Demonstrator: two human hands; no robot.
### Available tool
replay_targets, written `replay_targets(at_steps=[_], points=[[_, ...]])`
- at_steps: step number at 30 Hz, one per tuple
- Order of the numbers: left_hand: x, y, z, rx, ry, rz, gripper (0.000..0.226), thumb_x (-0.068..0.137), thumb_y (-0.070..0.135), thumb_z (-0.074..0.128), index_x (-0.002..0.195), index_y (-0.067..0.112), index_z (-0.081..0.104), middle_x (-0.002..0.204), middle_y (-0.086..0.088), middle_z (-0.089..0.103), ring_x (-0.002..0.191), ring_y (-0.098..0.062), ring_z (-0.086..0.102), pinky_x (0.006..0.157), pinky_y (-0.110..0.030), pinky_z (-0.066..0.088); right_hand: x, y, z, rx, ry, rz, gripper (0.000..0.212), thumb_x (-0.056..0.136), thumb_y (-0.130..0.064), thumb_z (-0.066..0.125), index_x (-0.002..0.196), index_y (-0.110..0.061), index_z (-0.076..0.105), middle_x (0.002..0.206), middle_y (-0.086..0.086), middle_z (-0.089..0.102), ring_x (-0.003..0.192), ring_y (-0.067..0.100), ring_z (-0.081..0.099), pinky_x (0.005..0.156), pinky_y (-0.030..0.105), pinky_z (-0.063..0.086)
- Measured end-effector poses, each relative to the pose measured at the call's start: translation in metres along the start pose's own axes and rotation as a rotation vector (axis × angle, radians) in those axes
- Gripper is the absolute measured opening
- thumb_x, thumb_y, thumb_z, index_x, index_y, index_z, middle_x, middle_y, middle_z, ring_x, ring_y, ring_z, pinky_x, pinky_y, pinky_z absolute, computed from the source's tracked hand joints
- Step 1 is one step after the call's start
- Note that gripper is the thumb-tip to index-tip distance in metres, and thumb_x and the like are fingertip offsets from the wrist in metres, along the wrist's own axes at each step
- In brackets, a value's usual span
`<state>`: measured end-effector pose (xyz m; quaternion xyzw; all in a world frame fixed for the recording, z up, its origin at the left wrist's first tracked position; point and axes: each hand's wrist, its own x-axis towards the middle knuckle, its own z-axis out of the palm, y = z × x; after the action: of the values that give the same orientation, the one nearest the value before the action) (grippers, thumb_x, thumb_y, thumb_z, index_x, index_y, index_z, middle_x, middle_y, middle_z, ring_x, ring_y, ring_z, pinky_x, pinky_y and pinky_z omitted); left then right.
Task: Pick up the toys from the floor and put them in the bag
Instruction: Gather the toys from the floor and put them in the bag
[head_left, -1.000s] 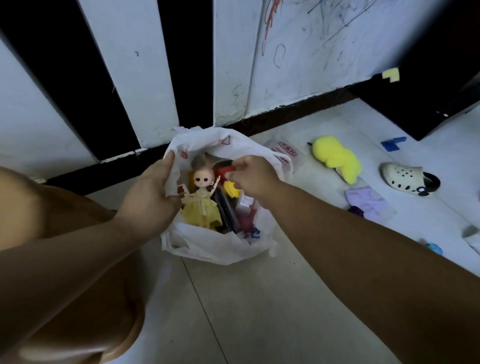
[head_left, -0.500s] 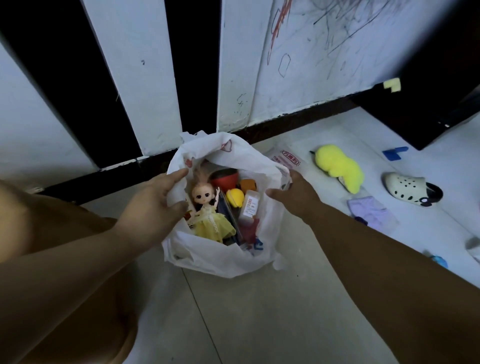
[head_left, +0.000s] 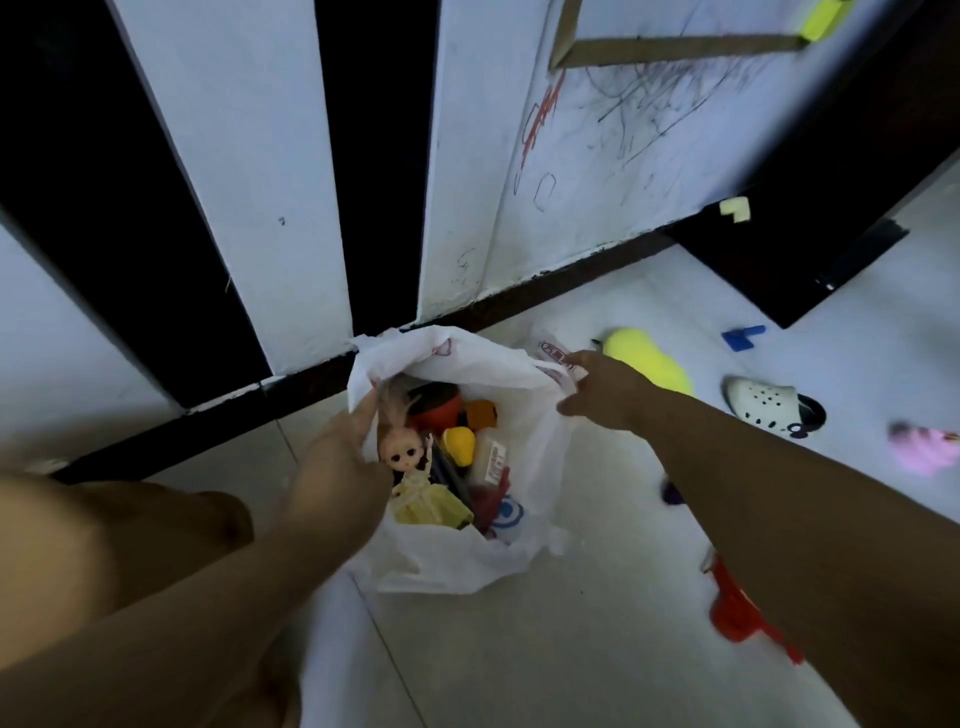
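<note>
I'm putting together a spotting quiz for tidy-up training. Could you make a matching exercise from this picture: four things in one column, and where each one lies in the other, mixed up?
Things
1. doll
2. yellow plush toy
3. white clog
4. red toy

Places
A. on the floor, low on the right, nearest the camera
B. inside the bag
C. on the floor just beyond the right hand
D. on the floor to the right of the yellow plush toy

Pairs: 1-B, 2-C, 3-D, 4-A
</note>
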<state>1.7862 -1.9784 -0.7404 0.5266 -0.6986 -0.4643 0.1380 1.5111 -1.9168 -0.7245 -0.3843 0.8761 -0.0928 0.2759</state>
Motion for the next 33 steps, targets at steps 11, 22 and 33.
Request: replay_targets(at_steps=[11, 22, 33], points=[[0.023, 0.008, 0.024, 0.299, 0.028, 0.119, 0.073, 0.086, 0.008, 0.05, 0.149, 0.032, 0.022, 0.149, -0.006, 0.038, 0.119, -0.026, 0.051, 0.086, -0.035, 0.05, 0.024, 0.075, -0.014, -0.145, 0.006, -0.041, 0.054, 0.088, -0.008, 0.053, 0.14, -0.017, 0.041, 0.139, 0.009, 0.048, 0.126, 0.025, 0.046, 0.096, 0.022, 0.033], [-0.002, -0.003, 0.034, 0.317, 0.257, -0.011, 0.076, 0.083, 0.005, 0.053, 0.145, 0.04, 0.028, 0.146, -0.002, 0.044, 0.108, -0.018, 0.053, 0.076, -0.027, 0.044, 0.119, 0.092, 0.065, -0.034, -0.066, -0.256, 0.05, 0.09, -0.033, 0.058, 0.134, -0.013, 0.05, 0.139, 0.009, 0.052, 0.127, 0.024, 0.049, 0.092, 0.022, 0.042], [-0.005, 0.002, 0.036, 0.339, 0.379, -0.115, 0.073, 0.082, 0.003, 0.052, 0.143, 0.039, 0.034, 0.126, 0.002, 0.054, 0.096, -0.022, 0.057, 0.069, -0.032, 0.047, 0.197, 0.088, 0.087, -0.191, -0.23, -0.323, 0.059, 0.089, -0.054, 0.04, 0.144, -0.042, 0.022, 0.159, 0.001, 0.013, 0.147, 0.026, 0.007, 0.114, 0.058, 0.015]])
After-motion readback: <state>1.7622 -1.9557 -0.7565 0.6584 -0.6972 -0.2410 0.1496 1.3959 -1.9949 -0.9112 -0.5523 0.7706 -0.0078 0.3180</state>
